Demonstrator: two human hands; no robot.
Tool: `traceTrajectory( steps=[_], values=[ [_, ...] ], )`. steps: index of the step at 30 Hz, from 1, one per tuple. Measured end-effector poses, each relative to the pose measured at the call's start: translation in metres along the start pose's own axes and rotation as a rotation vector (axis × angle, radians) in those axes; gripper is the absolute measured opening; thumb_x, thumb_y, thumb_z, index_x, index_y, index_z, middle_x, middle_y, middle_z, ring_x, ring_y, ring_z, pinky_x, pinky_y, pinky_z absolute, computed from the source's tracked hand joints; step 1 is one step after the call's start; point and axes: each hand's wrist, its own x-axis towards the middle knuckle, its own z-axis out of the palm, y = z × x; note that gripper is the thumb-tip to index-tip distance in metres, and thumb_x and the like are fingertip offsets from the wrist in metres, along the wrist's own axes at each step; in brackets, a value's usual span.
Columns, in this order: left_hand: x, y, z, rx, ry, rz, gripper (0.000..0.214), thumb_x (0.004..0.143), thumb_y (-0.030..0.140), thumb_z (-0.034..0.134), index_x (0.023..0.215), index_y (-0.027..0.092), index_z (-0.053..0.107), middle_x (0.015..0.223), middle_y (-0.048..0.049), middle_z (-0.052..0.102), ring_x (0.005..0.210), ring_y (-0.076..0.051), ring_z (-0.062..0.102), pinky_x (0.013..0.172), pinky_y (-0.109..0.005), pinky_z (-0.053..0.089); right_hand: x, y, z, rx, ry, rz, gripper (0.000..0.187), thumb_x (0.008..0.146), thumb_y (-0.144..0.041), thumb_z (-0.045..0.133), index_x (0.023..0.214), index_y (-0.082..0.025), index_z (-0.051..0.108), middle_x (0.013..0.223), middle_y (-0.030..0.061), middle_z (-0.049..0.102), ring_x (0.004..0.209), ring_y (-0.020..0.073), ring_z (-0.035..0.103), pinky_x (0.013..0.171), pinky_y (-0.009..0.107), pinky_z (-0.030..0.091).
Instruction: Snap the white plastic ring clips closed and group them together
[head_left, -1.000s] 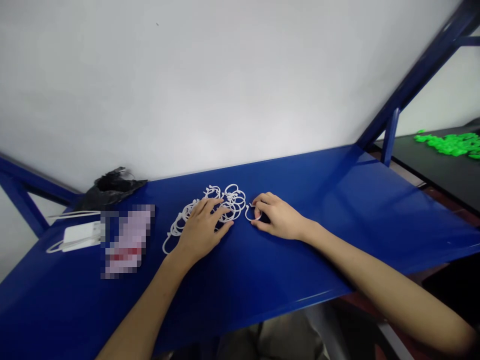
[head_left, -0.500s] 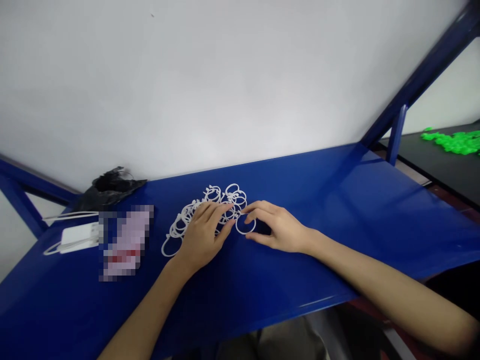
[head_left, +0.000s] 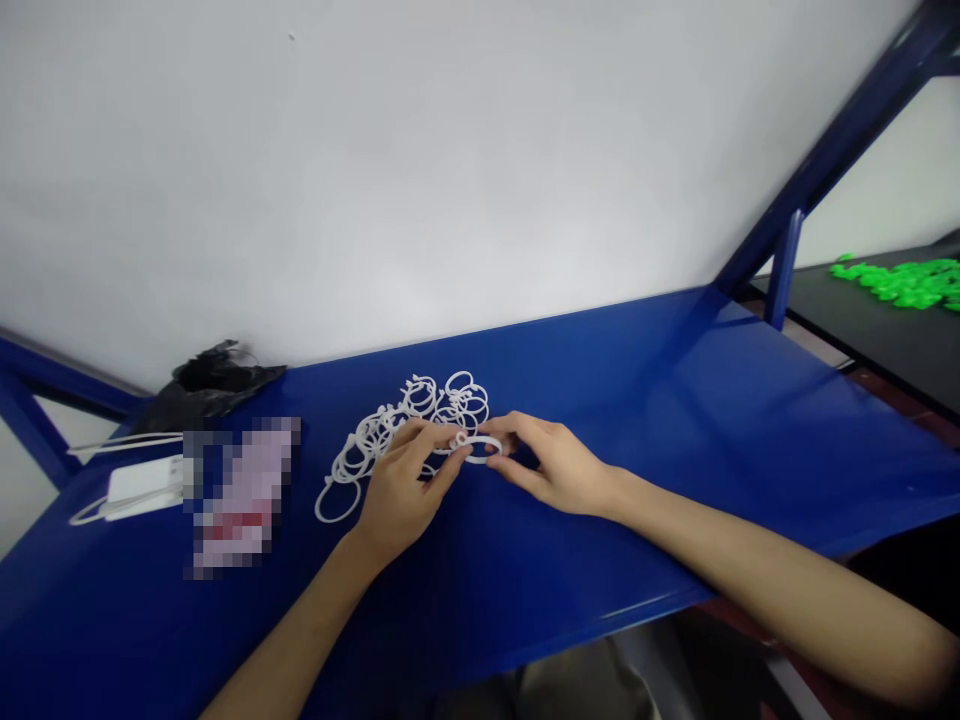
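A white curtain ring (head_left: pixel 484 459) with a small eyelet spans the gap between my two hands, seen nearly edge-on. At its left end, my left hand (head_left: pixel 405 485) pinches it by the eyelet with thumb and fingers. On the opposite side, the thumb and fingertips of my right hand (head_left: pixel 559 465) are closed on the rim. Beside and behind my left hand lies a loose pile of similar white rings (head_left: pixel 367 440), partly covered by that hand. One ring (head_left: pixel 337 519) sits at the pile's near left end.
The blue table (head_left: pixel 600 400) meets a white wall (head_left: pixel 480 180). To the left are a black plastic bag (head_left: pixel 217 380), a white adapter with cable (head_left: pixel 146 487) and a blurred pinkish packet (head_left: pixel 251 490). Green pieces (head_left: pixel 907 283) lie on a dark table at right.
The ring between my hands has tilted from facing the camera to nearly edge-on. My left fingers have closed on its eyelet and my right fingers on its rim. The view has shifted slightly.
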Motion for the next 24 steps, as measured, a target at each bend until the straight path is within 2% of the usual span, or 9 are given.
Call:
traceTrajectory(
  steps=[3, 8, 11, 17, 21, 24],
  values=[
    [0.000, 0.001, 0.000, 0.002, -0.002, 0.018, 0.013, 0.094, 0.030, 0.060, 0.102, 0.021, 0.066, 0.088, -0.0010, 0.069, 0.085, -0.015, 0.067, 0.078, -0.029, 0.056, 0.000, 0.000, 0.001, -0.014, 0.045, -0.021, 0.024, 0.100, -0.027, 0.052, 0.122, -0.018, 0.054, 0.098, 0.0054, 0.067, 0.080, 0.0145, 0.065, 0.073, 0.030, 0.054],
    [-0.001, 0.002, 0.002, 0.000, -0.003, 0.020, 0.018, 0.095, 0.031, 0.059, 0.110, 0.023, 0.062, 0.094, -0.0009, 0.070, 0.086, -0.015, 0.070, 0.079, -0.029, 0.057, -0.001, 0.003, 0.002, 0.017, 0.095, -0.053, 0.016, 0.100, -0.026, 0.052, 0.114, -0.019, 0.057, 0.103, 0.0060, 0.069, 0.085, 0.0143, 0.067, 0.075, 0.027, 0.054],
    [-0.003, 0.001, 0.005, -0.016, -0.006, 0.032, 0.020, 0.096, 0.029, 0.057, 0.115, 0.024, 0.059, 0.097, -0.0008, 0.071, 0.087, -0.015, 0.071, 0.078, -0.029, 0.058, -0.001, 0.004, 0.003, 0.019, 0.099, -0.032, 0.010, 0.099, -0.026, 0.054, 0.103, -0.018, 0.059, 0.095, 0.0047, 0.070, 0.079, 0.0139, 0.067, 0.070, 0.026, 0.053],
    [-0.004, 0.000, 0.011, -0.010, 0.021, 0.084, 0.019, 0.096, 0.023, 0.056, 0.115, 0.025, 0.059, 0.088, 0.0009, 0.070, 0.084, -0.015, 0.069, 0.078, -0.031, 0.057, 0.001, 0.003, 0.002, -0.007, 0.040, -0.059, 0.014, 0.101, -0.027, 0.050, 0.092, -0.019, 0.057, 0.090, 0.0046, 0.068, 0.080, 0.0148, 0.066, 0.071, 0.027, 0.053],
    [-0.004, 0.002, 0.018, -0.031, 0.058, 0.124, 0.018, 0.097, 0.016, 0.052, 0.112, 0.023, 0.059, 0.081, 0.0013, 0.067, 0.082, -0.015, 0.065, 0.077, -0.029, 0.055, 0.000, 0.004, 0.001, -0.030, -0.005, -0.099, 0.017, 0.103, -0.025, 0.044, 0.095, -0.018, 0.058, 0.091, 0.0059, 0.067, 0.081, 0.0150, 0.065, 0.073, 0.028, 0.053],
    [-0.006, 0.002, 0.021, -0.031, 0.034, 0.151, 0.020, 0.097, 0.013, 0.049, 0.111, 0.023, 0.058, 0.079, 0.0012, 0.066, 0.080, -0.015, 0.062, 0.074, -0.028, 0.054, -0.001, 0.006, 0.001, -0.088, -0.071, -0.150, 0.021, 0.104, -0.025, 0.041, 0.098, -0.016, 0.059, 0.089, 0.0066, 0.066, 0.080, 0.0160, 0.063, 0.073, 0.028, 0.053]
  ],
)
